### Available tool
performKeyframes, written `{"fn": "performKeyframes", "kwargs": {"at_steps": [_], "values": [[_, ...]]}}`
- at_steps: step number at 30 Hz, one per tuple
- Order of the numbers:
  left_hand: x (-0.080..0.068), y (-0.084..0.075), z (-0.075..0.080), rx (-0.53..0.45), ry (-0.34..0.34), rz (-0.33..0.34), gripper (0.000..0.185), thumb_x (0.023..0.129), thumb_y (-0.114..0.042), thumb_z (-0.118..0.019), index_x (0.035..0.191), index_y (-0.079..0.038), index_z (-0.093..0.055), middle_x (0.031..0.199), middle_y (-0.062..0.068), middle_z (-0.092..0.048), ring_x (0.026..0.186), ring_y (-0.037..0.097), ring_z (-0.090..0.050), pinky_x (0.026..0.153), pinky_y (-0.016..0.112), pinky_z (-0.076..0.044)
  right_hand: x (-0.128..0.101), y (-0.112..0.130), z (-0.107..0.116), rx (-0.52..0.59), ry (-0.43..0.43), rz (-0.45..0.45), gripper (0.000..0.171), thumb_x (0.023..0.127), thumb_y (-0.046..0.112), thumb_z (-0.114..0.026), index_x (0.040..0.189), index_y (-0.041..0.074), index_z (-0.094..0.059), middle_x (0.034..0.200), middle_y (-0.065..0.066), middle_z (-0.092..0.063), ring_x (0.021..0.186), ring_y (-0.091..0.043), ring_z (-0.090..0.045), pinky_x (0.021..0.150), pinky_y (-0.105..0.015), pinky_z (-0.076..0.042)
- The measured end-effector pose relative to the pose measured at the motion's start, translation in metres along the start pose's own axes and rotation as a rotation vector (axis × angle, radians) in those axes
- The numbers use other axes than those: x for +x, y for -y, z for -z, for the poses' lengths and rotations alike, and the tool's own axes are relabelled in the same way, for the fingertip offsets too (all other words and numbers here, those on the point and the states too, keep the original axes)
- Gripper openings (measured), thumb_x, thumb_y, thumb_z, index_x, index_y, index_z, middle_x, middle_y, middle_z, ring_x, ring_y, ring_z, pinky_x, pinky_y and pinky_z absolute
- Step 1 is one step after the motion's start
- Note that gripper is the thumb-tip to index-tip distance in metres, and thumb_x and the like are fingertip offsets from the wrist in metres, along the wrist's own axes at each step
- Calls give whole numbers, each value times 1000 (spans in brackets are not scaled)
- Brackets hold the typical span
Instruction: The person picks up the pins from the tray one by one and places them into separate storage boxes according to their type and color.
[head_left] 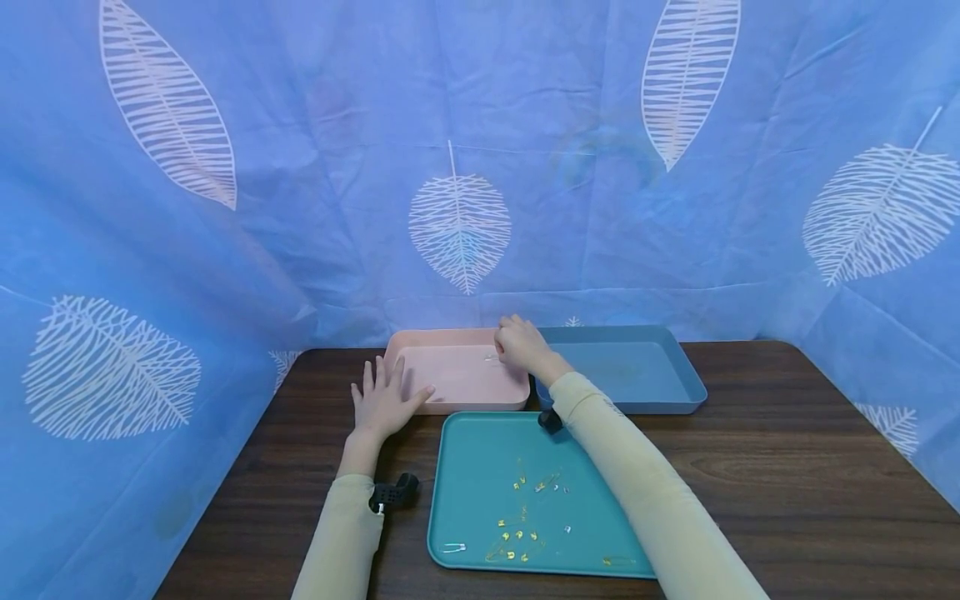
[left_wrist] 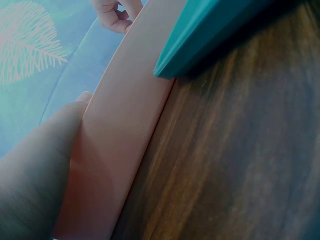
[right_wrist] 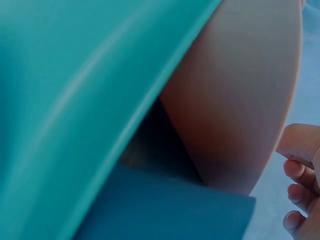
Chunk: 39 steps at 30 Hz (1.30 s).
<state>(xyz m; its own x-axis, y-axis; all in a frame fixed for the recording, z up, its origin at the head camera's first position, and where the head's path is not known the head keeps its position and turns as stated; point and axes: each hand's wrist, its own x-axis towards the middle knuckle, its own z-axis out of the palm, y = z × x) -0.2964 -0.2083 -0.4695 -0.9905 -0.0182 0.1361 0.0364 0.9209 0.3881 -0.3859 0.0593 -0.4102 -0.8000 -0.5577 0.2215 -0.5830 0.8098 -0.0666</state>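
Observation:
My left hand lies with fingers spread over the left front corner of the pink tray, its thumb along the front rim. My right hand hovers over that tray's right end with fingers curled. Close below its fingertips is a small silver safety pin; whether the fingers pinch it or it lies loose, I cannot tell. In the right wrist view, the curled fingers show past the pink rim, their grasp hidden. Several gold and silver safety pins lie scattered on the teal tray in front.
A blue tray stands right of the pink one, under the right forearm. All three trays sit on a dark wooden table. Behind the table hangs a blue cloth with white leaf prints. Each wrist wears a black strap.

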Motion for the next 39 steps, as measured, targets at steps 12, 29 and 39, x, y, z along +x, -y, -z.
{"fn": "performKeyframes", "kwargs": {"at_steps": [12,29,39], "values": [[-1,-2,-1,1,15,10,96,86,-76,-45,158,-23,-13,164,20,-1,151,42,7,113,72,-3,1,1,-5,-14,2,-28,30,90,3,-58,63,15,-52,83,-4,-50,77,-21,-36,71,-33,-29],[-1,-3,3,-29,11,-2,97,85,-75,-47,158,-22,-13,164,20,2,151,42,10,113,72,-3,-9,-4,2,35,-19,-31,27,88,6,-63,64,14,-52,88,-5,-52,80,-23,-38,75,-37,-31],[-1,0,1,-27,5,-5,96,85,-75,-47,158,-22,-13,164,21,0,151,42,8,112,72,-3,-23,-2,8,44,-33,-14,21,88,11,-64,69,17,-56,88,-4,-51,80,-22,-38,73,-35,-30]]}}
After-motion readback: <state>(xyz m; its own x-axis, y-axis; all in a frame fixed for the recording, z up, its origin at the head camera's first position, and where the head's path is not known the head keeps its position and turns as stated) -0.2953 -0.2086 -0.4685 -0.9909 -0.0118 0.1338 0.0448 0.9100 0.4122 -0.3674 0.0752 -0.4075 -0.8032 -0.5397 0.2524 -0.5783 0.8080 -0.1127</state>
